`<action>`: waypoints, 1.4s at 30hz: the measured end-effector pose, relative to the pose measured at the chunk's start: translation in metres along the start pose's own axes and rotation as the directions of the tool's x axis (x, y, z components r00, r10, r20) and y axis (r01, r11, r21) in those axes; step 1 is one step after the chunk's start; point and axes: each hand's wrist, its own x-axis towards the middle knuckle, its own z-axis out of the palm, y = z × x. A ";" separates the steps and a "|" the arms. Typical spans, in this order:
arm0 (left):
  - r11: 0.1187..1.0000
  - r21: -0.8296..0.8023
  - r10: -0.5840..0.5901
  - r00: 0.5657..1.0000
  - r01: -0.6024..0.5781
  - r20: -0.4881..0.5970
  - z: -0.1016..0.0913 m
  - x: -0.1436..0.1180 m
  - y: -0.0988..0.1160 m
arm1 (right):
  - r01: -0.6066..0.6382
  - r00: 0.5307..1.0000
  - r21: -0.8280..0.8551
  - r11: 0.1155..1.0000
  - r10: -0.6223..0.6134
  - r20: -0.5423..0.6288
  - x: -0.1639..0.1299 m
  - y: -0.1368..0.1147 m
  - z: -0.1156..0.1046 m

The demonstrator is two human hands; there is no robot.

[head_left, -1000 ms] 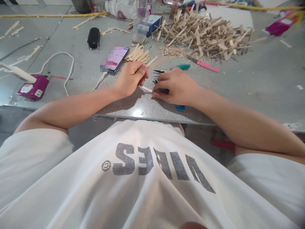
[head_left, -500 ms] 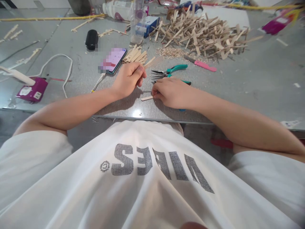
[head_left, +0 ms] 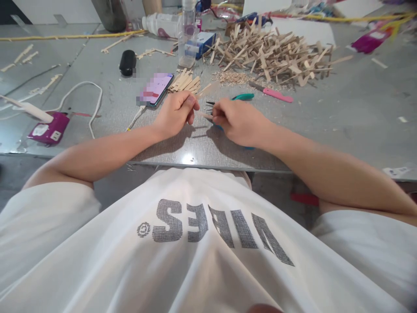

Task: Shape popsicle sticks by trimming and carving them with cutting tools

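Observation:
My left hand [head_left: 176, 112] is closed, thumb against fingers, on a thin wooden craft stick [head_left: 204, 90] that juts out up and to the right. Just across from it, my right hand [head_left: 240, 124] pinches a second wooden stick [head_left: 205, 115] by one end. That stick's free end points at my left fingers, above the tabletop. Partly covered by my right hand lie pliers with teal handles [head_left: 243, 97]. Beyond my left hand rests a loose bunch of flat sticks [head_left: 185, 81].
A large heap of wooden sticks [head_left: 270, 54] lies behind, with shavings [head_left: 232, 78] and a pink-handled knife [head_left: 277, 94] before it. Left of centre are a phone [head_left: 160, 89] on a cable, a black case [head_left: 127, 63], a clear bottle [head_left: 187, 43] and a purple power socket [head_left: 52, 129].
My right hand has raised its stick off the tabletop and brought it up closer to my left fingers. My left hand keeps its grip and has hardly moved.

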 end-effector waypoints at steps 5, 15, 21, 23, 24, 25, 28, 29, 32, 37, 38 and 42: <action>0.987 0.160 -0.004 1.000 0.008 -0.026 -0.001 -0.003 0.005 | -0.018 0.974 0.379 0.925 0.102 -0.202 -0.004 -0.008 -0.012; 0.889 0.444 0.112 0.993 -0.114 0.032 0.000 -0.012 0.015 | -0.014 0.969 0.669 0.743 0.175 -0.174 0.003 -0.008 0.002; 0.808 0.554 0.157 0.980 -0.199 0.122 0.000 -0.015 0.013 | -0.051 0.967 0.665 0.745 0.204 -0.154 0.001 -0.012 0.001; 0.795 0.561 0.168 0.972 -0.233 0.164 0.001 -0.017 0.014 | -0.051 0.971 0.671 0.740 0.194 -0.140 0.002 -0.012 0.002; 0.802 0.546 0.174 0.969 -0.242 0.175 0.001 -0.018 0.015 | -0.044 0.974 0.672 0.739 0.180 -0.134 0.003 -0.011 0.003; 0.820 0.517 0.177 0.968 -0.245 0.176 0.002 -0.018 0.017 | -0.033 0.977 0.672 0.740 0.165 -0.134 0.003 -0.010 0.004; 0.905 0.364 0.181 0.974 -0.219 0.134 0.003 -0.019 0.018 | 0.027 0.977 0.662 0.749 0.119 -0.175 0.004 -0.006 0.009; 0.932 0.298 0.179 0.976 -0.208 0.120 0.004 -0.018 0.017 | 0.048 0.973 0.658 0.751 0.113 -0.199 0.004 -0.005 0.010; 0.981 0.102 0.153 0.982 -0.164 0.115 0.005 -0.015 0.014 | 0.080 0.960 0.632 0.771 0.111 -0.257 0.003 -0.002 0.014; 0.990 -0.136 0.071 0.981 -0.046 0.183 0.005 -0.011 0.012 | 0.133 0.955 0.432 0.892 0.001 -0.296 0.001 0.005 0.015; 0.986 -0.168 0.052 0.977 -0.017 0.208 0.005 -0.010 0.013 | 0.139 0.956 0.385 0.912 -0.022 -0.294 0.000 0.007 0.015; 0.972 -0.220 -0.020 0.965 0.080 0.263 0.003 -0.009 0.017 | 0.118 0.961 0.153 0.981 -0.073 -0.268 0.003 0.017 0.011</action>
